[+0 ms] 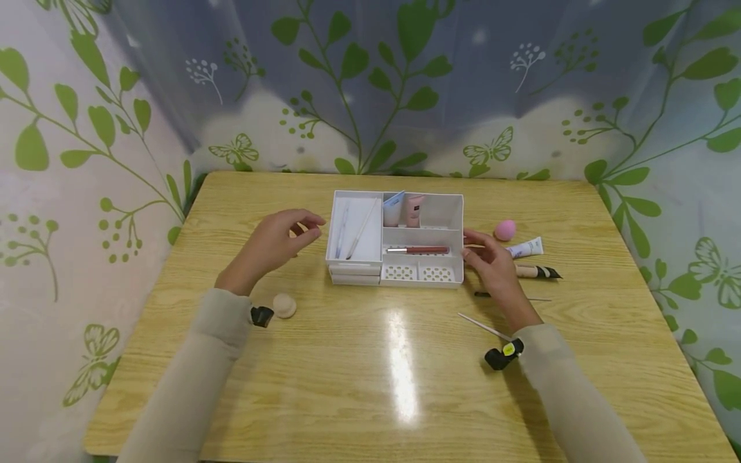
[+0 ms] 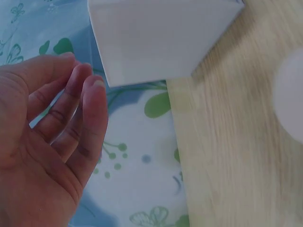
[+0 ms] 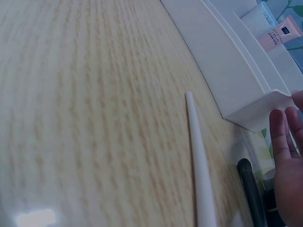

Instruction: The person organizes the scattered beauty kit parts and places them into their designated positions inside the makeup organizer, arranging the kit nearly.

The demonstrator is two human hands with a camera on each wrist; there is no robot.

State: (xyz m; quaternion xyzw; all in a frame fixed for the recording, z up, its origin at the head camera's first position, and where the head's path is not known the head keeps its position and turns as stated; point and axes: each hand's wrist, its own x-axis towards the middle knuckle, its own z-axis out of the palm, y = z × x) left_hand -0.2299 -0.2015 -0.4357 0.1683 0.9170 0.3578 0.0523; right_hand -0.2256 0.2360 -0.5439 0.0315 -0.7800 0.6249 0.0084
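— Desk (image 1: 324,386) first: what sits on it?
— Mid-desk, a white organizer (image 1: 399,273) holding a red-brown pencil (image 1: 418,249).
— And the hands?
— Left hand (image 1: 276,241) hovers just left of it, grip released, fingers relaxed. Right hand (image 1: 492,262) touches its right wall, fingers straight, grasping nothing.

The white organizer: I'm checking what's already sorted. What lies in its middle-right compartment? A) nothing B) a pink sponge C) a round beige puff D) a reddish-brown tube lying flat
D: the head view shows a reddish-brown tube lying flat inside the white organizer, behind its perforated front compartments.
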